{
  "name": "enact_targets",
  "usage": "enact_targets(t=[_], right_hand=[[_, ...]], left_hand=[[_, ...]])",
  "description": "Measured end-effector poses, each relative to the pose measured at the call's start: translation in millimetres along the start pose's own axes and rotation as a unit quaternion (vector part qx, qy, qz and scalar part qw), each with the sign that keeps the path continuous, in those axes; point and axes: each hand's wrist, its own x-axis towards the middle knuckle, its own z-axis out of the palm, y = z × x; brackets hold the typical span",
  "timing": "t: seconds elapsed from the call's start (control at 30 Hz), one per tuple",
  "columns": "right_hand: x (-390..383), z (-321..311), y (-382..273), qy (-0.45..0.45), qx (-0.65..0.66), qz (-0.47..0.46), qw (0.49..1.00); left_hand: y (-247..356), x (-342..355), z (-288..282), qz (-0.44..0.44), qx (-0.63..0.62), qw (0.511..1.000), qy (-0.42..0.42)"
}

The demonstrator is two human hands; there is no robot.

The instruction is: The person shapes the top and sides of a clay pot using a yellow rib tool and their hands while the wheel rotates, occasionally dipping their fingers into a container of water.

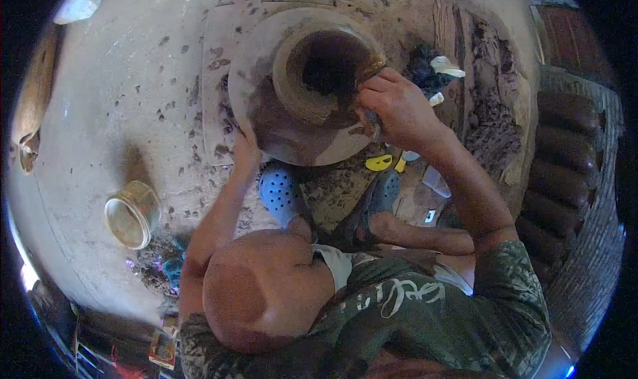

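A wide clay pot (287,90) with a dark hollow inside sits on a round potter's wheel (249,80), in front of my feet. My left hand (246,150) is at the wheel's near left edge, closed against it, with most of its fingers hidden. At the pot's right rim, my right hand (397,108) has its fingers bent and pressed together. A small greyish piece shows under that palm, but its kind is not clear.
Beside my feet lie a yellow disc-shaped tool (379,163) and a clear plastic piece (435,181). A round tub (129,221) stands left. Dark clay lumps (493,106) lie right, near a white scrap (447,66). Rounded brown forms (565,139) line the far right.
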Motion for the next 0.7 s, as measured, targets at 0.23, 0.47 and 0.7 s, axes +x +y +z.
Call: enact_targets(t=[0.23, 0.47, 0.7], right_hand=[[-3.1, 3.3, 4.2, -0.01, -0.013, -0.042, 0.999], [13.8, 4.0, -10.0, 0.0, 0.012, -0.044, 0.999], [-9.2, -6.9, -5.4, 0.027, 0.058, 0.033, 0.997]], left_hand=[[87.9, -53.4, -64.9, -0.014, -0.181, 0.983, -0.006], [40.7, -41.2, -41.7, -0.019, -0.138, 0.99, 0.002], [129.7, -108.0, -73.5, 0.045, -0.064, 0.977, -0.2]])
